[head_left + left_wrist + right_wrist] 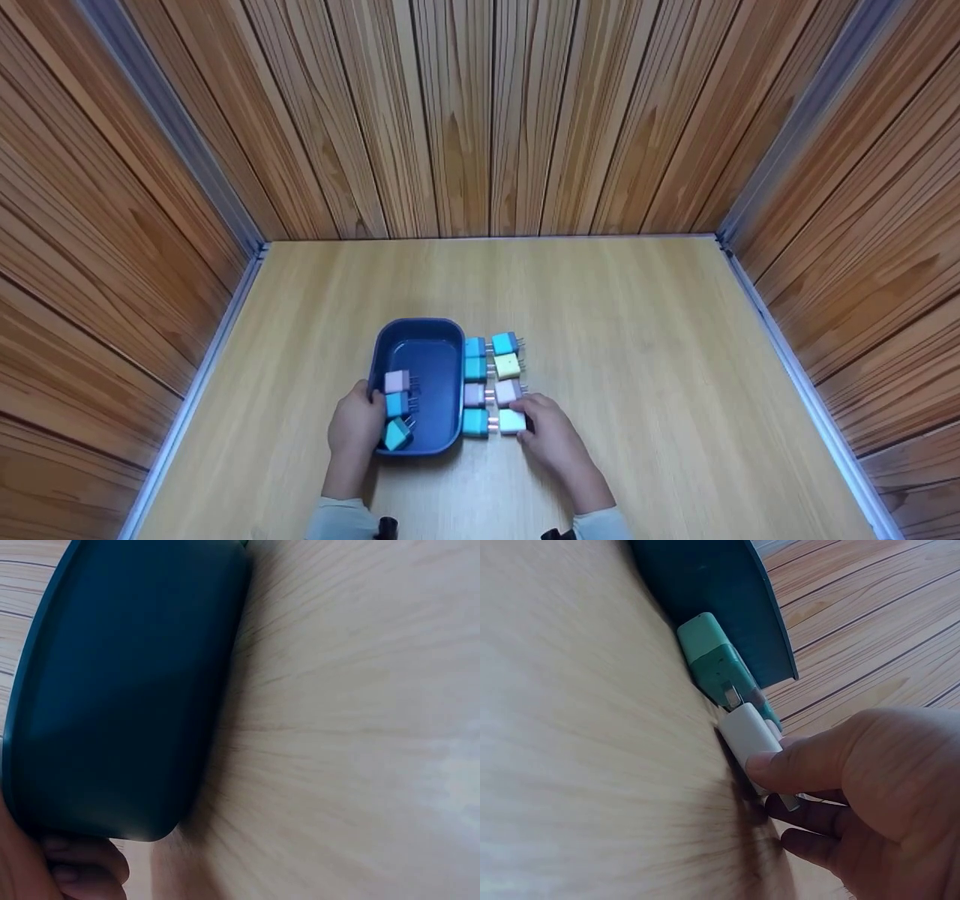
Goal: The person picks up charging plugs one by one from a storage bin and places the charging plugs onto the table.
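My left hand point(356, 421) grips the left wall of a dark blue plastic bin point(427, 325), its thumb over the rim. Inside the bin, along that side, lie a pink plug adapter point(396, 381), a blue plug adapter point(397, 405) and a tilted teal plug adapter point(396, 434). Between thumb and fingers, my right hand point(553, 435) pinches a white plug adapter point(512, 421) low over the table. In the right wrist view, the white adapter's end meets the metal prongs of a teal plug adapter point(718, 669) beside the bin.
Two columns of plug adapters line the bin's right side, including a yellow adapter point(508, 366), a lilac adapter point(474, 394) and a pale pink adapter point(508, 392). The wooden table point(637, 322) is bounded by wood-panelled walls point(480, 120) at the back and sides.
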`<state>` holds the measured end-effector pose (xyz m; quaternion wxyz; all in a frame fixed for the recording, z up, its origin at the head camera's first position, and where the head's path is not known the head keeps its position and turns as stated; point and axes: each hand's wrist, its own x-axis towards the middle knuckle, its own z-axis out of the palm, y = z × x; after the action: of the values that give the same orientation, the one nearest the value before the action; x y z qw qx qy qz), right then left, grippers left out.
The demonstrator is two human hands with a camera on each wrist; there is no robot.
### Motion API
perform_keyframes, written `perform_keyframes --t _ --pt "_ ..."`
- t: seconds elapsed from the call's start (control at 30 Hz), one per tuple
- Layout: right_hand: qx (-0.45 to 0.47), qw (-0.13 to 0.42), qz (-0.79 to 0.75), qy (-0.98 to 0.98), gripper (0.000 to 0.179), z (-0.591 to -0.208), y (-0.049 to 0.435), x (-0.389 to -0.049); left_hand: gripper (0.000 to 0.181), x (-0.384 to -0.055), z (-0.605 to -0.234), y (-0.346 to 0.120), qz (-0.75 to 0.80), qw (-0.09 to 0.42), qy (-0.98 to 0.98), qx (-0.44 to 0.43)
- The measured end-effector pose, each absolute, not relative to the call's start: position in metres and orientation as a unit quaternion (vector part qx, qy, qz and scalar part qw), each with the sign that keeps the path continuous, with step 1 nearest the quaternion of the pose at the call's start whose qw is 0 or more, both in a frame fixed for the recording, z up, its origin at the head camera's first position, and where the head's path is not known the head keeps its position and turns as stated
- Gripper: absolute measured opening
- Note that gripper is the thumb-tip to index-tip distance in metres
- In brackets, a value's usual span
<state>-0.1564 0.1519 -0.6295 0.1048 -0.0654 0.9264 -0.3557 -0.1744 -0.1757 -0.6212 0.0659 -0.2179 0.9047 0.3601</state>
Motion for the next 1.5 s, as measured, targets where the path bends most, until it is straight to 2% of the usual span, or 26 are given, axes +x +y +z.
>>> perform_keyframes --t 0.23,0.83,1.1,1.5 --pt "-0.071 0.097 -0.349 0.929 0.045 -0.631 0.152 -0.156 0.026 -0.174 -0.621 -0.176 0.366 0.073 0.902 -0.216" --pt "-0.077 0.099 -0.364 0.923 0.044 -0.634 0.156 -0.156 0.025 -0.171 -0.621 -0.175 0.362 0.054 0.908 -0.207" --pt "-0.069 0.119 -0.395 0.908 0.047 -0.63 0.164 -0.158 0.025 -0.171 -0.621 -0.174 0.361 0.053 0.907 -0.21" --pt "-0.059 0.077 -0.411 0.906 0.04 -0.607 0.176 -0.157 0.021 -0.173 -0.621 -0.176 0.368 0.062 0.904 -0.207"
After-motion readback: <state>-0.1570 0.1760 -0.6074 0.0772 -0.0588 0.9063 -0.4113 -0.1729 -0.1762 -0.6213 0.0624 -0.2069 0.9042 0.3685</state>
